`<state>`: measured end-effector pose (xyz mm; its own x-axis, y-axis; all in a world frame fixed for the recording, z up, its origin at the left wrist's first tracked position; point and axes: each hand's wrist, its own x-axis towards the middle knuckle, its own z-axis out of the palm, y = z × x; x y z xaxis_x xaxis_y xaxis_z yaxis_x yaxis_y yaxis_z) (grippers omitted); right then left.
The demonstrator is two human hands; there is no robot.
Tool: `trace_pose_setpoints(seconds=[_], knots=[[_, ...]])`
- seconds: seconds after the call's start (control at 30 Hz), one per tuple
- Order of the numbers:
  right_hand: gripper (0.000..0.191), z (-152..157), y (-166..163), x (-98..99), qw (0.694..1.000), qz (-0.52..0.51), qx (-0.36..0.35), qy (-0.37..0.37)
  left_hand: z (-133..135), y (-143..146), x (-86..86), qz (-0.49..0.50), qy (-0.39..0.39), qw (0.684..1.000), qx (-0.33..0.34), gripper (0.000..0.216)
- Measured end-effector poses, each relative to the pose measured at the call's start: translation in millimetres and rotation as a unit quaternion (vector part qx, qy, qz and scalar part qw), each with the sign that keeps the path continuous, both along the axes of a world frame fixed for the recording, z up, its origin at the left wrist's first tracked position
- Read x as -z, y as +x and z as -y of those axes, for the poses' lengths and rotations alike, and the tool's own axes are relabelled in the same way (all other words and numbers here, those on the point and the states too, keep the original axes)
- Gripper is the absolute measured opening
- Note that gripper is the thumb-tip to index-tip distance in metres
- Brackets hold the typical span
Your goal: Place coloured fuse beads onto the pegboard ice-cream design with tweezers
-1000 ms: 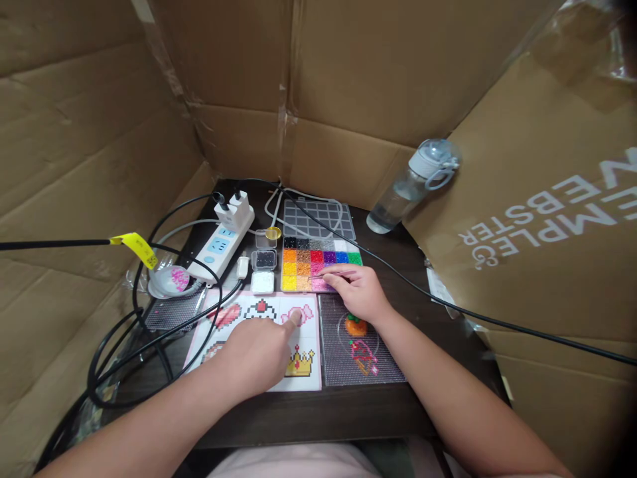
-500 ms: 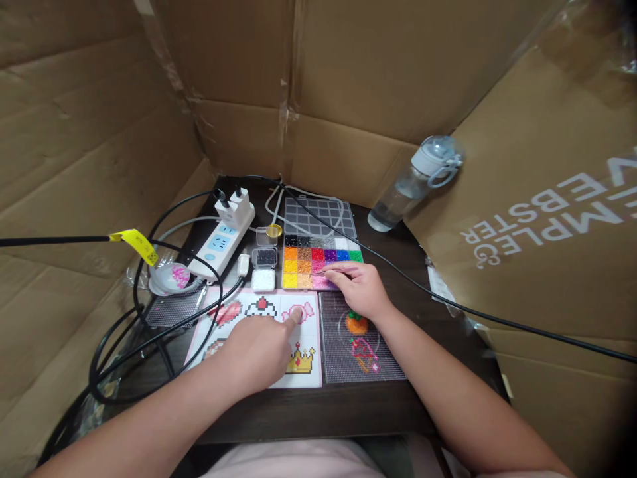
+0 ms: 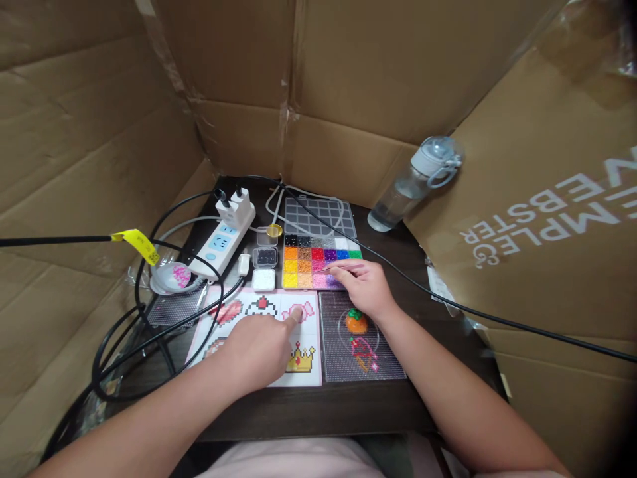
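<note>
My left hand (image 3: 259, 348) rests on the pattern sheet (image 3: 308, 340), its index finger stretched out to the pink candy picture (image 3: 304, 311) and the other fingers curled under. In my right hand (image 3: 368, 285) is a thin pair of tweezers (image 3: 354, 266), pinched between thumb and fingers. The tips reach over the bead box (image 3: 283, 265), by the pink and red compartments; whether they hold a bead is too small to tell. A clear pegboard (image 3: 343, 368) lies below my right wrist, bearing an orange carrot-like piece (image 3: 356, 322) and a pink and brown bead figure (image 3: 364, 353).
Small boxes of black beads (image 3: 265, 257) and white beads (image 3: 263, 280) stand left of the bead box. A power strip (image 3: 221, 242), looped black cable (image 3: 94, 352) and dish of pink beads (image 3: 174, 276) are at left. A water bottle (image 3: 398, 199) leans at the back right.
My right hand has shifted slightly to the right, drawing the tweezer tips from the peach compartment toward the pink ones. My left hand has stayed on the candy picture.
</note>
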<state>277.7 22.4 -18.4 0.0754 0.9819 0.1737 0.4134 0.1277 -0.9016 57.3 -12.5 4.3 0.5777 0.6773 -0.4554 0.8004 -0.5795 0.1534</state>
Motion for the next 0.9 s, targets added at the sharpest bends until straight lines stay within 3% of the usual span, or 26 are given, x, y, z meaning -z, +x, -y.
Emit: trace_pose_setpoints(seconds=[0.1,0.33,0.6,0.9], knots=[[0.016,5,11,-7.8,0.999,0.005,0.041,0.021,0,-1,-1.0,0.004,-0.003,1.000,-0.004,0.065],[0.025,50,49,-12.2,0.985,-0.153,0.068,-0.034,-1,-1,-0.2,-0.001,-0.008,1.000,-0.003,0.064],[0.013,131,58,8.8,0.996,-0.035,0.081,-0.014,-3,2,6.4,-0.031,-0.011,0.999,-0.027,0.062],[0.014,143,45,23.9,0.998,-0.010,0.063,0.010,-2,3,3.1,-0.046,-0.013,0.999,-0.026,0.063]])
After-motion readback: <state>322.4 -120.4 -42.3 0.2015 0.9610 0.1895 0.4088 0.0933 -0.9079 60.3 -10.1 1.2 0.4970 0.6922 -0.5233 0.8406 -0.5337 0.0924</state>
